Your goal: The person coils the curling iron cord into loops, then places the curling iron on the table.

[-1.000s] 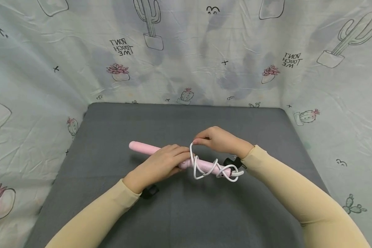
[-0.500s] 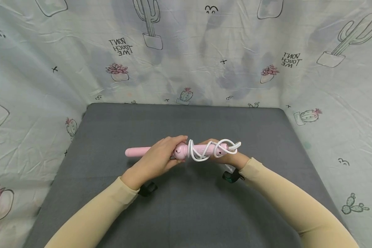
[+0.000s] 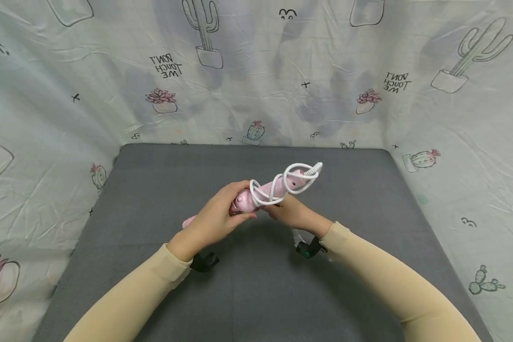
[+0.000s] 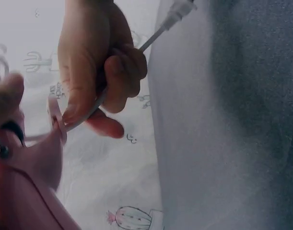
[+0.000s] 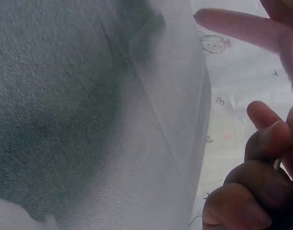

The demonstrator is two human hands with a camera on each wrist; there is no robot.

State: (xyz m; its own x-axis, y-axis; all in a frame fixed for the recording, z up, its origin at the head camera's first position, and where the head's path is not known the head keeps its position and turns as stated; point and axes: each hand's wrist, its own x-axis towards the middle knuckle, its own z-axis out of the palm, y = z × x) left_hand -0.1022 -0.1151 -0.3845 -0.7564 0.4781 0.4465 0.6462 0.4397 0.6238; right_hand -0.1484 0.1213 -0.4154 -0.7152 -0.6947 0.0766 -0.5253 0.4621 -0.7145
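A pink curling iron (image 3: 262, 192) is held above the table, tilted with its handle end up to the right. White cord (image 4: 153, 41) winds round the handle in loose loops. My left hand (image 3: 213, 216) grips the iron around its middle, covering much of the barrel; only the pink tip (image 3: 189, 221) shows beyond it. Beneath the handle, my right hand (image 3: 292, 213) has its fingers curled round the cord. The left wrist view shows the cord passing through that hand, with a blurred thicker end piece (image 4: 177, 13) beyond it. The iron's clamp lever (image 4: 54, 112) lies close to the right thumb.
A grey table (image 3: 239, 294) lies below both hands. Pale cloth (image 3: 256, 71) with printed cacti hangs along the back and both sides. Black wrist-worn devices (image 3: 204, 262) sit under the sleeves' cuffs.
The curling iron has been lifted and turned, its handle end rising up and to the right. My right hand has moved from above the handle, where it drew the cord, to underneath it.
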